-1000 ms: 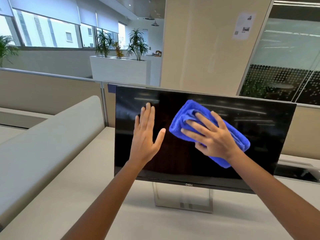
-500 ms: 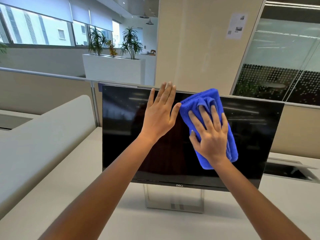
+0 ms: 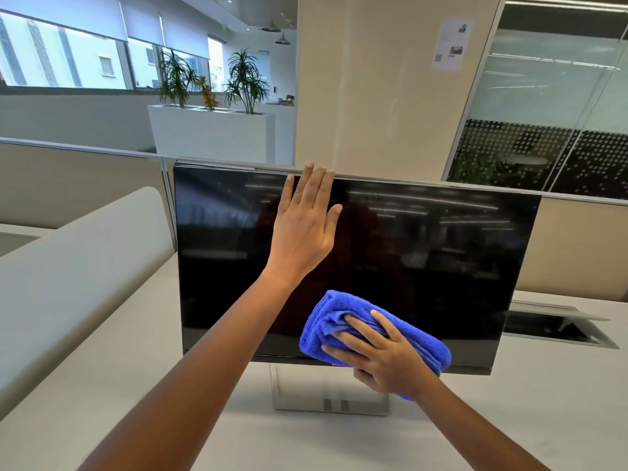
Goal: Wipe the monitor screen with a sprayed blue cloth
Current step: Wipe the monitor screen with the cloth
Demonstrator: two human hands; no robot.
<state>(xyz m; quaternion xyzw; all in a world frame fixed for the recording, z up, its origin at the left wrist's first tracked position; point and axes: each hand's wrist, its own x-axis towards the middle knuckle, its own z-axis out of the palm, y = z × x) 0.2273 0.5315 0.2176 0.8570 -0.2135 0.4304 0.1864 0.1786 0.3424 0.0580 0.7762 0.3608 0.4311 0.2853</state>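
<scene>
A black monitor (image 3: 441, 253) with a dark screen stands on a silver stand (image 3: 299, 392) on the white desk. My left hand (image 3: 306, 229) lies flat against the upper middle of the screen, fingers straight, fingertips at the top edge. My right hand (image 3: 380, 358) holds a folded blue cloth (image 3: 326, 317) against the lower middle of the screen at the bottom bezel. Its fingers are spread over the cloth and its thumb is tucked under it.
The white desk (image 3: 509, 419) runs under the monitor. A curved beige divider (image 3: 78, 273) rises on the left. Behind the monitor stands a low partition (image 3: 74, 185). An open cable hatch (image 3: 557, 324) sits in the desk at right. A pillar and a glass wall stand beyond.
My right hand has wiped the cloth down from the top edge of the screen to the bottom bezel. My left hand stays flat near the top edge.
</scene>
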